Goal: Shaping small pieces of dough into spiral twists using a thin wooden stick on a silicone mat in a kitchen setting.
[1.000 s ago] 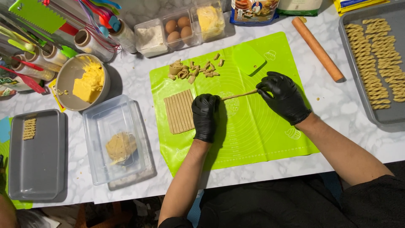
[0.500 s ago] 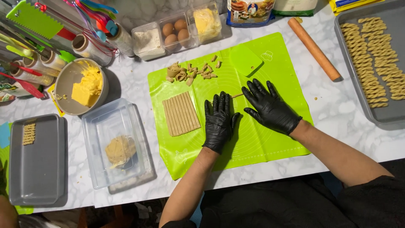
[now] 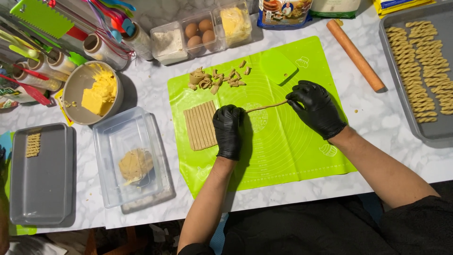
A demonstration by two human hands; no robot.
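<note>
While a marbled table (image 3: 155, 89) carries it, a green silicone mat (image 3: 283, 151) lies under both gloved hands. Scored dough slab (image 3: 200, 126) sits at mat's left. Left hand (image 3: 229, 131), fingers curled, pins one end of a thin dough strip (image 3: 266, 106); right hand (image 3: 317, 107) pinches the other end, strip stretched between them.

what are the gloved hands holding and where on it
A thin tan dough strip stretched over the green silicone mat: the right hand pinches its right end, the left hand its left end.
</note>
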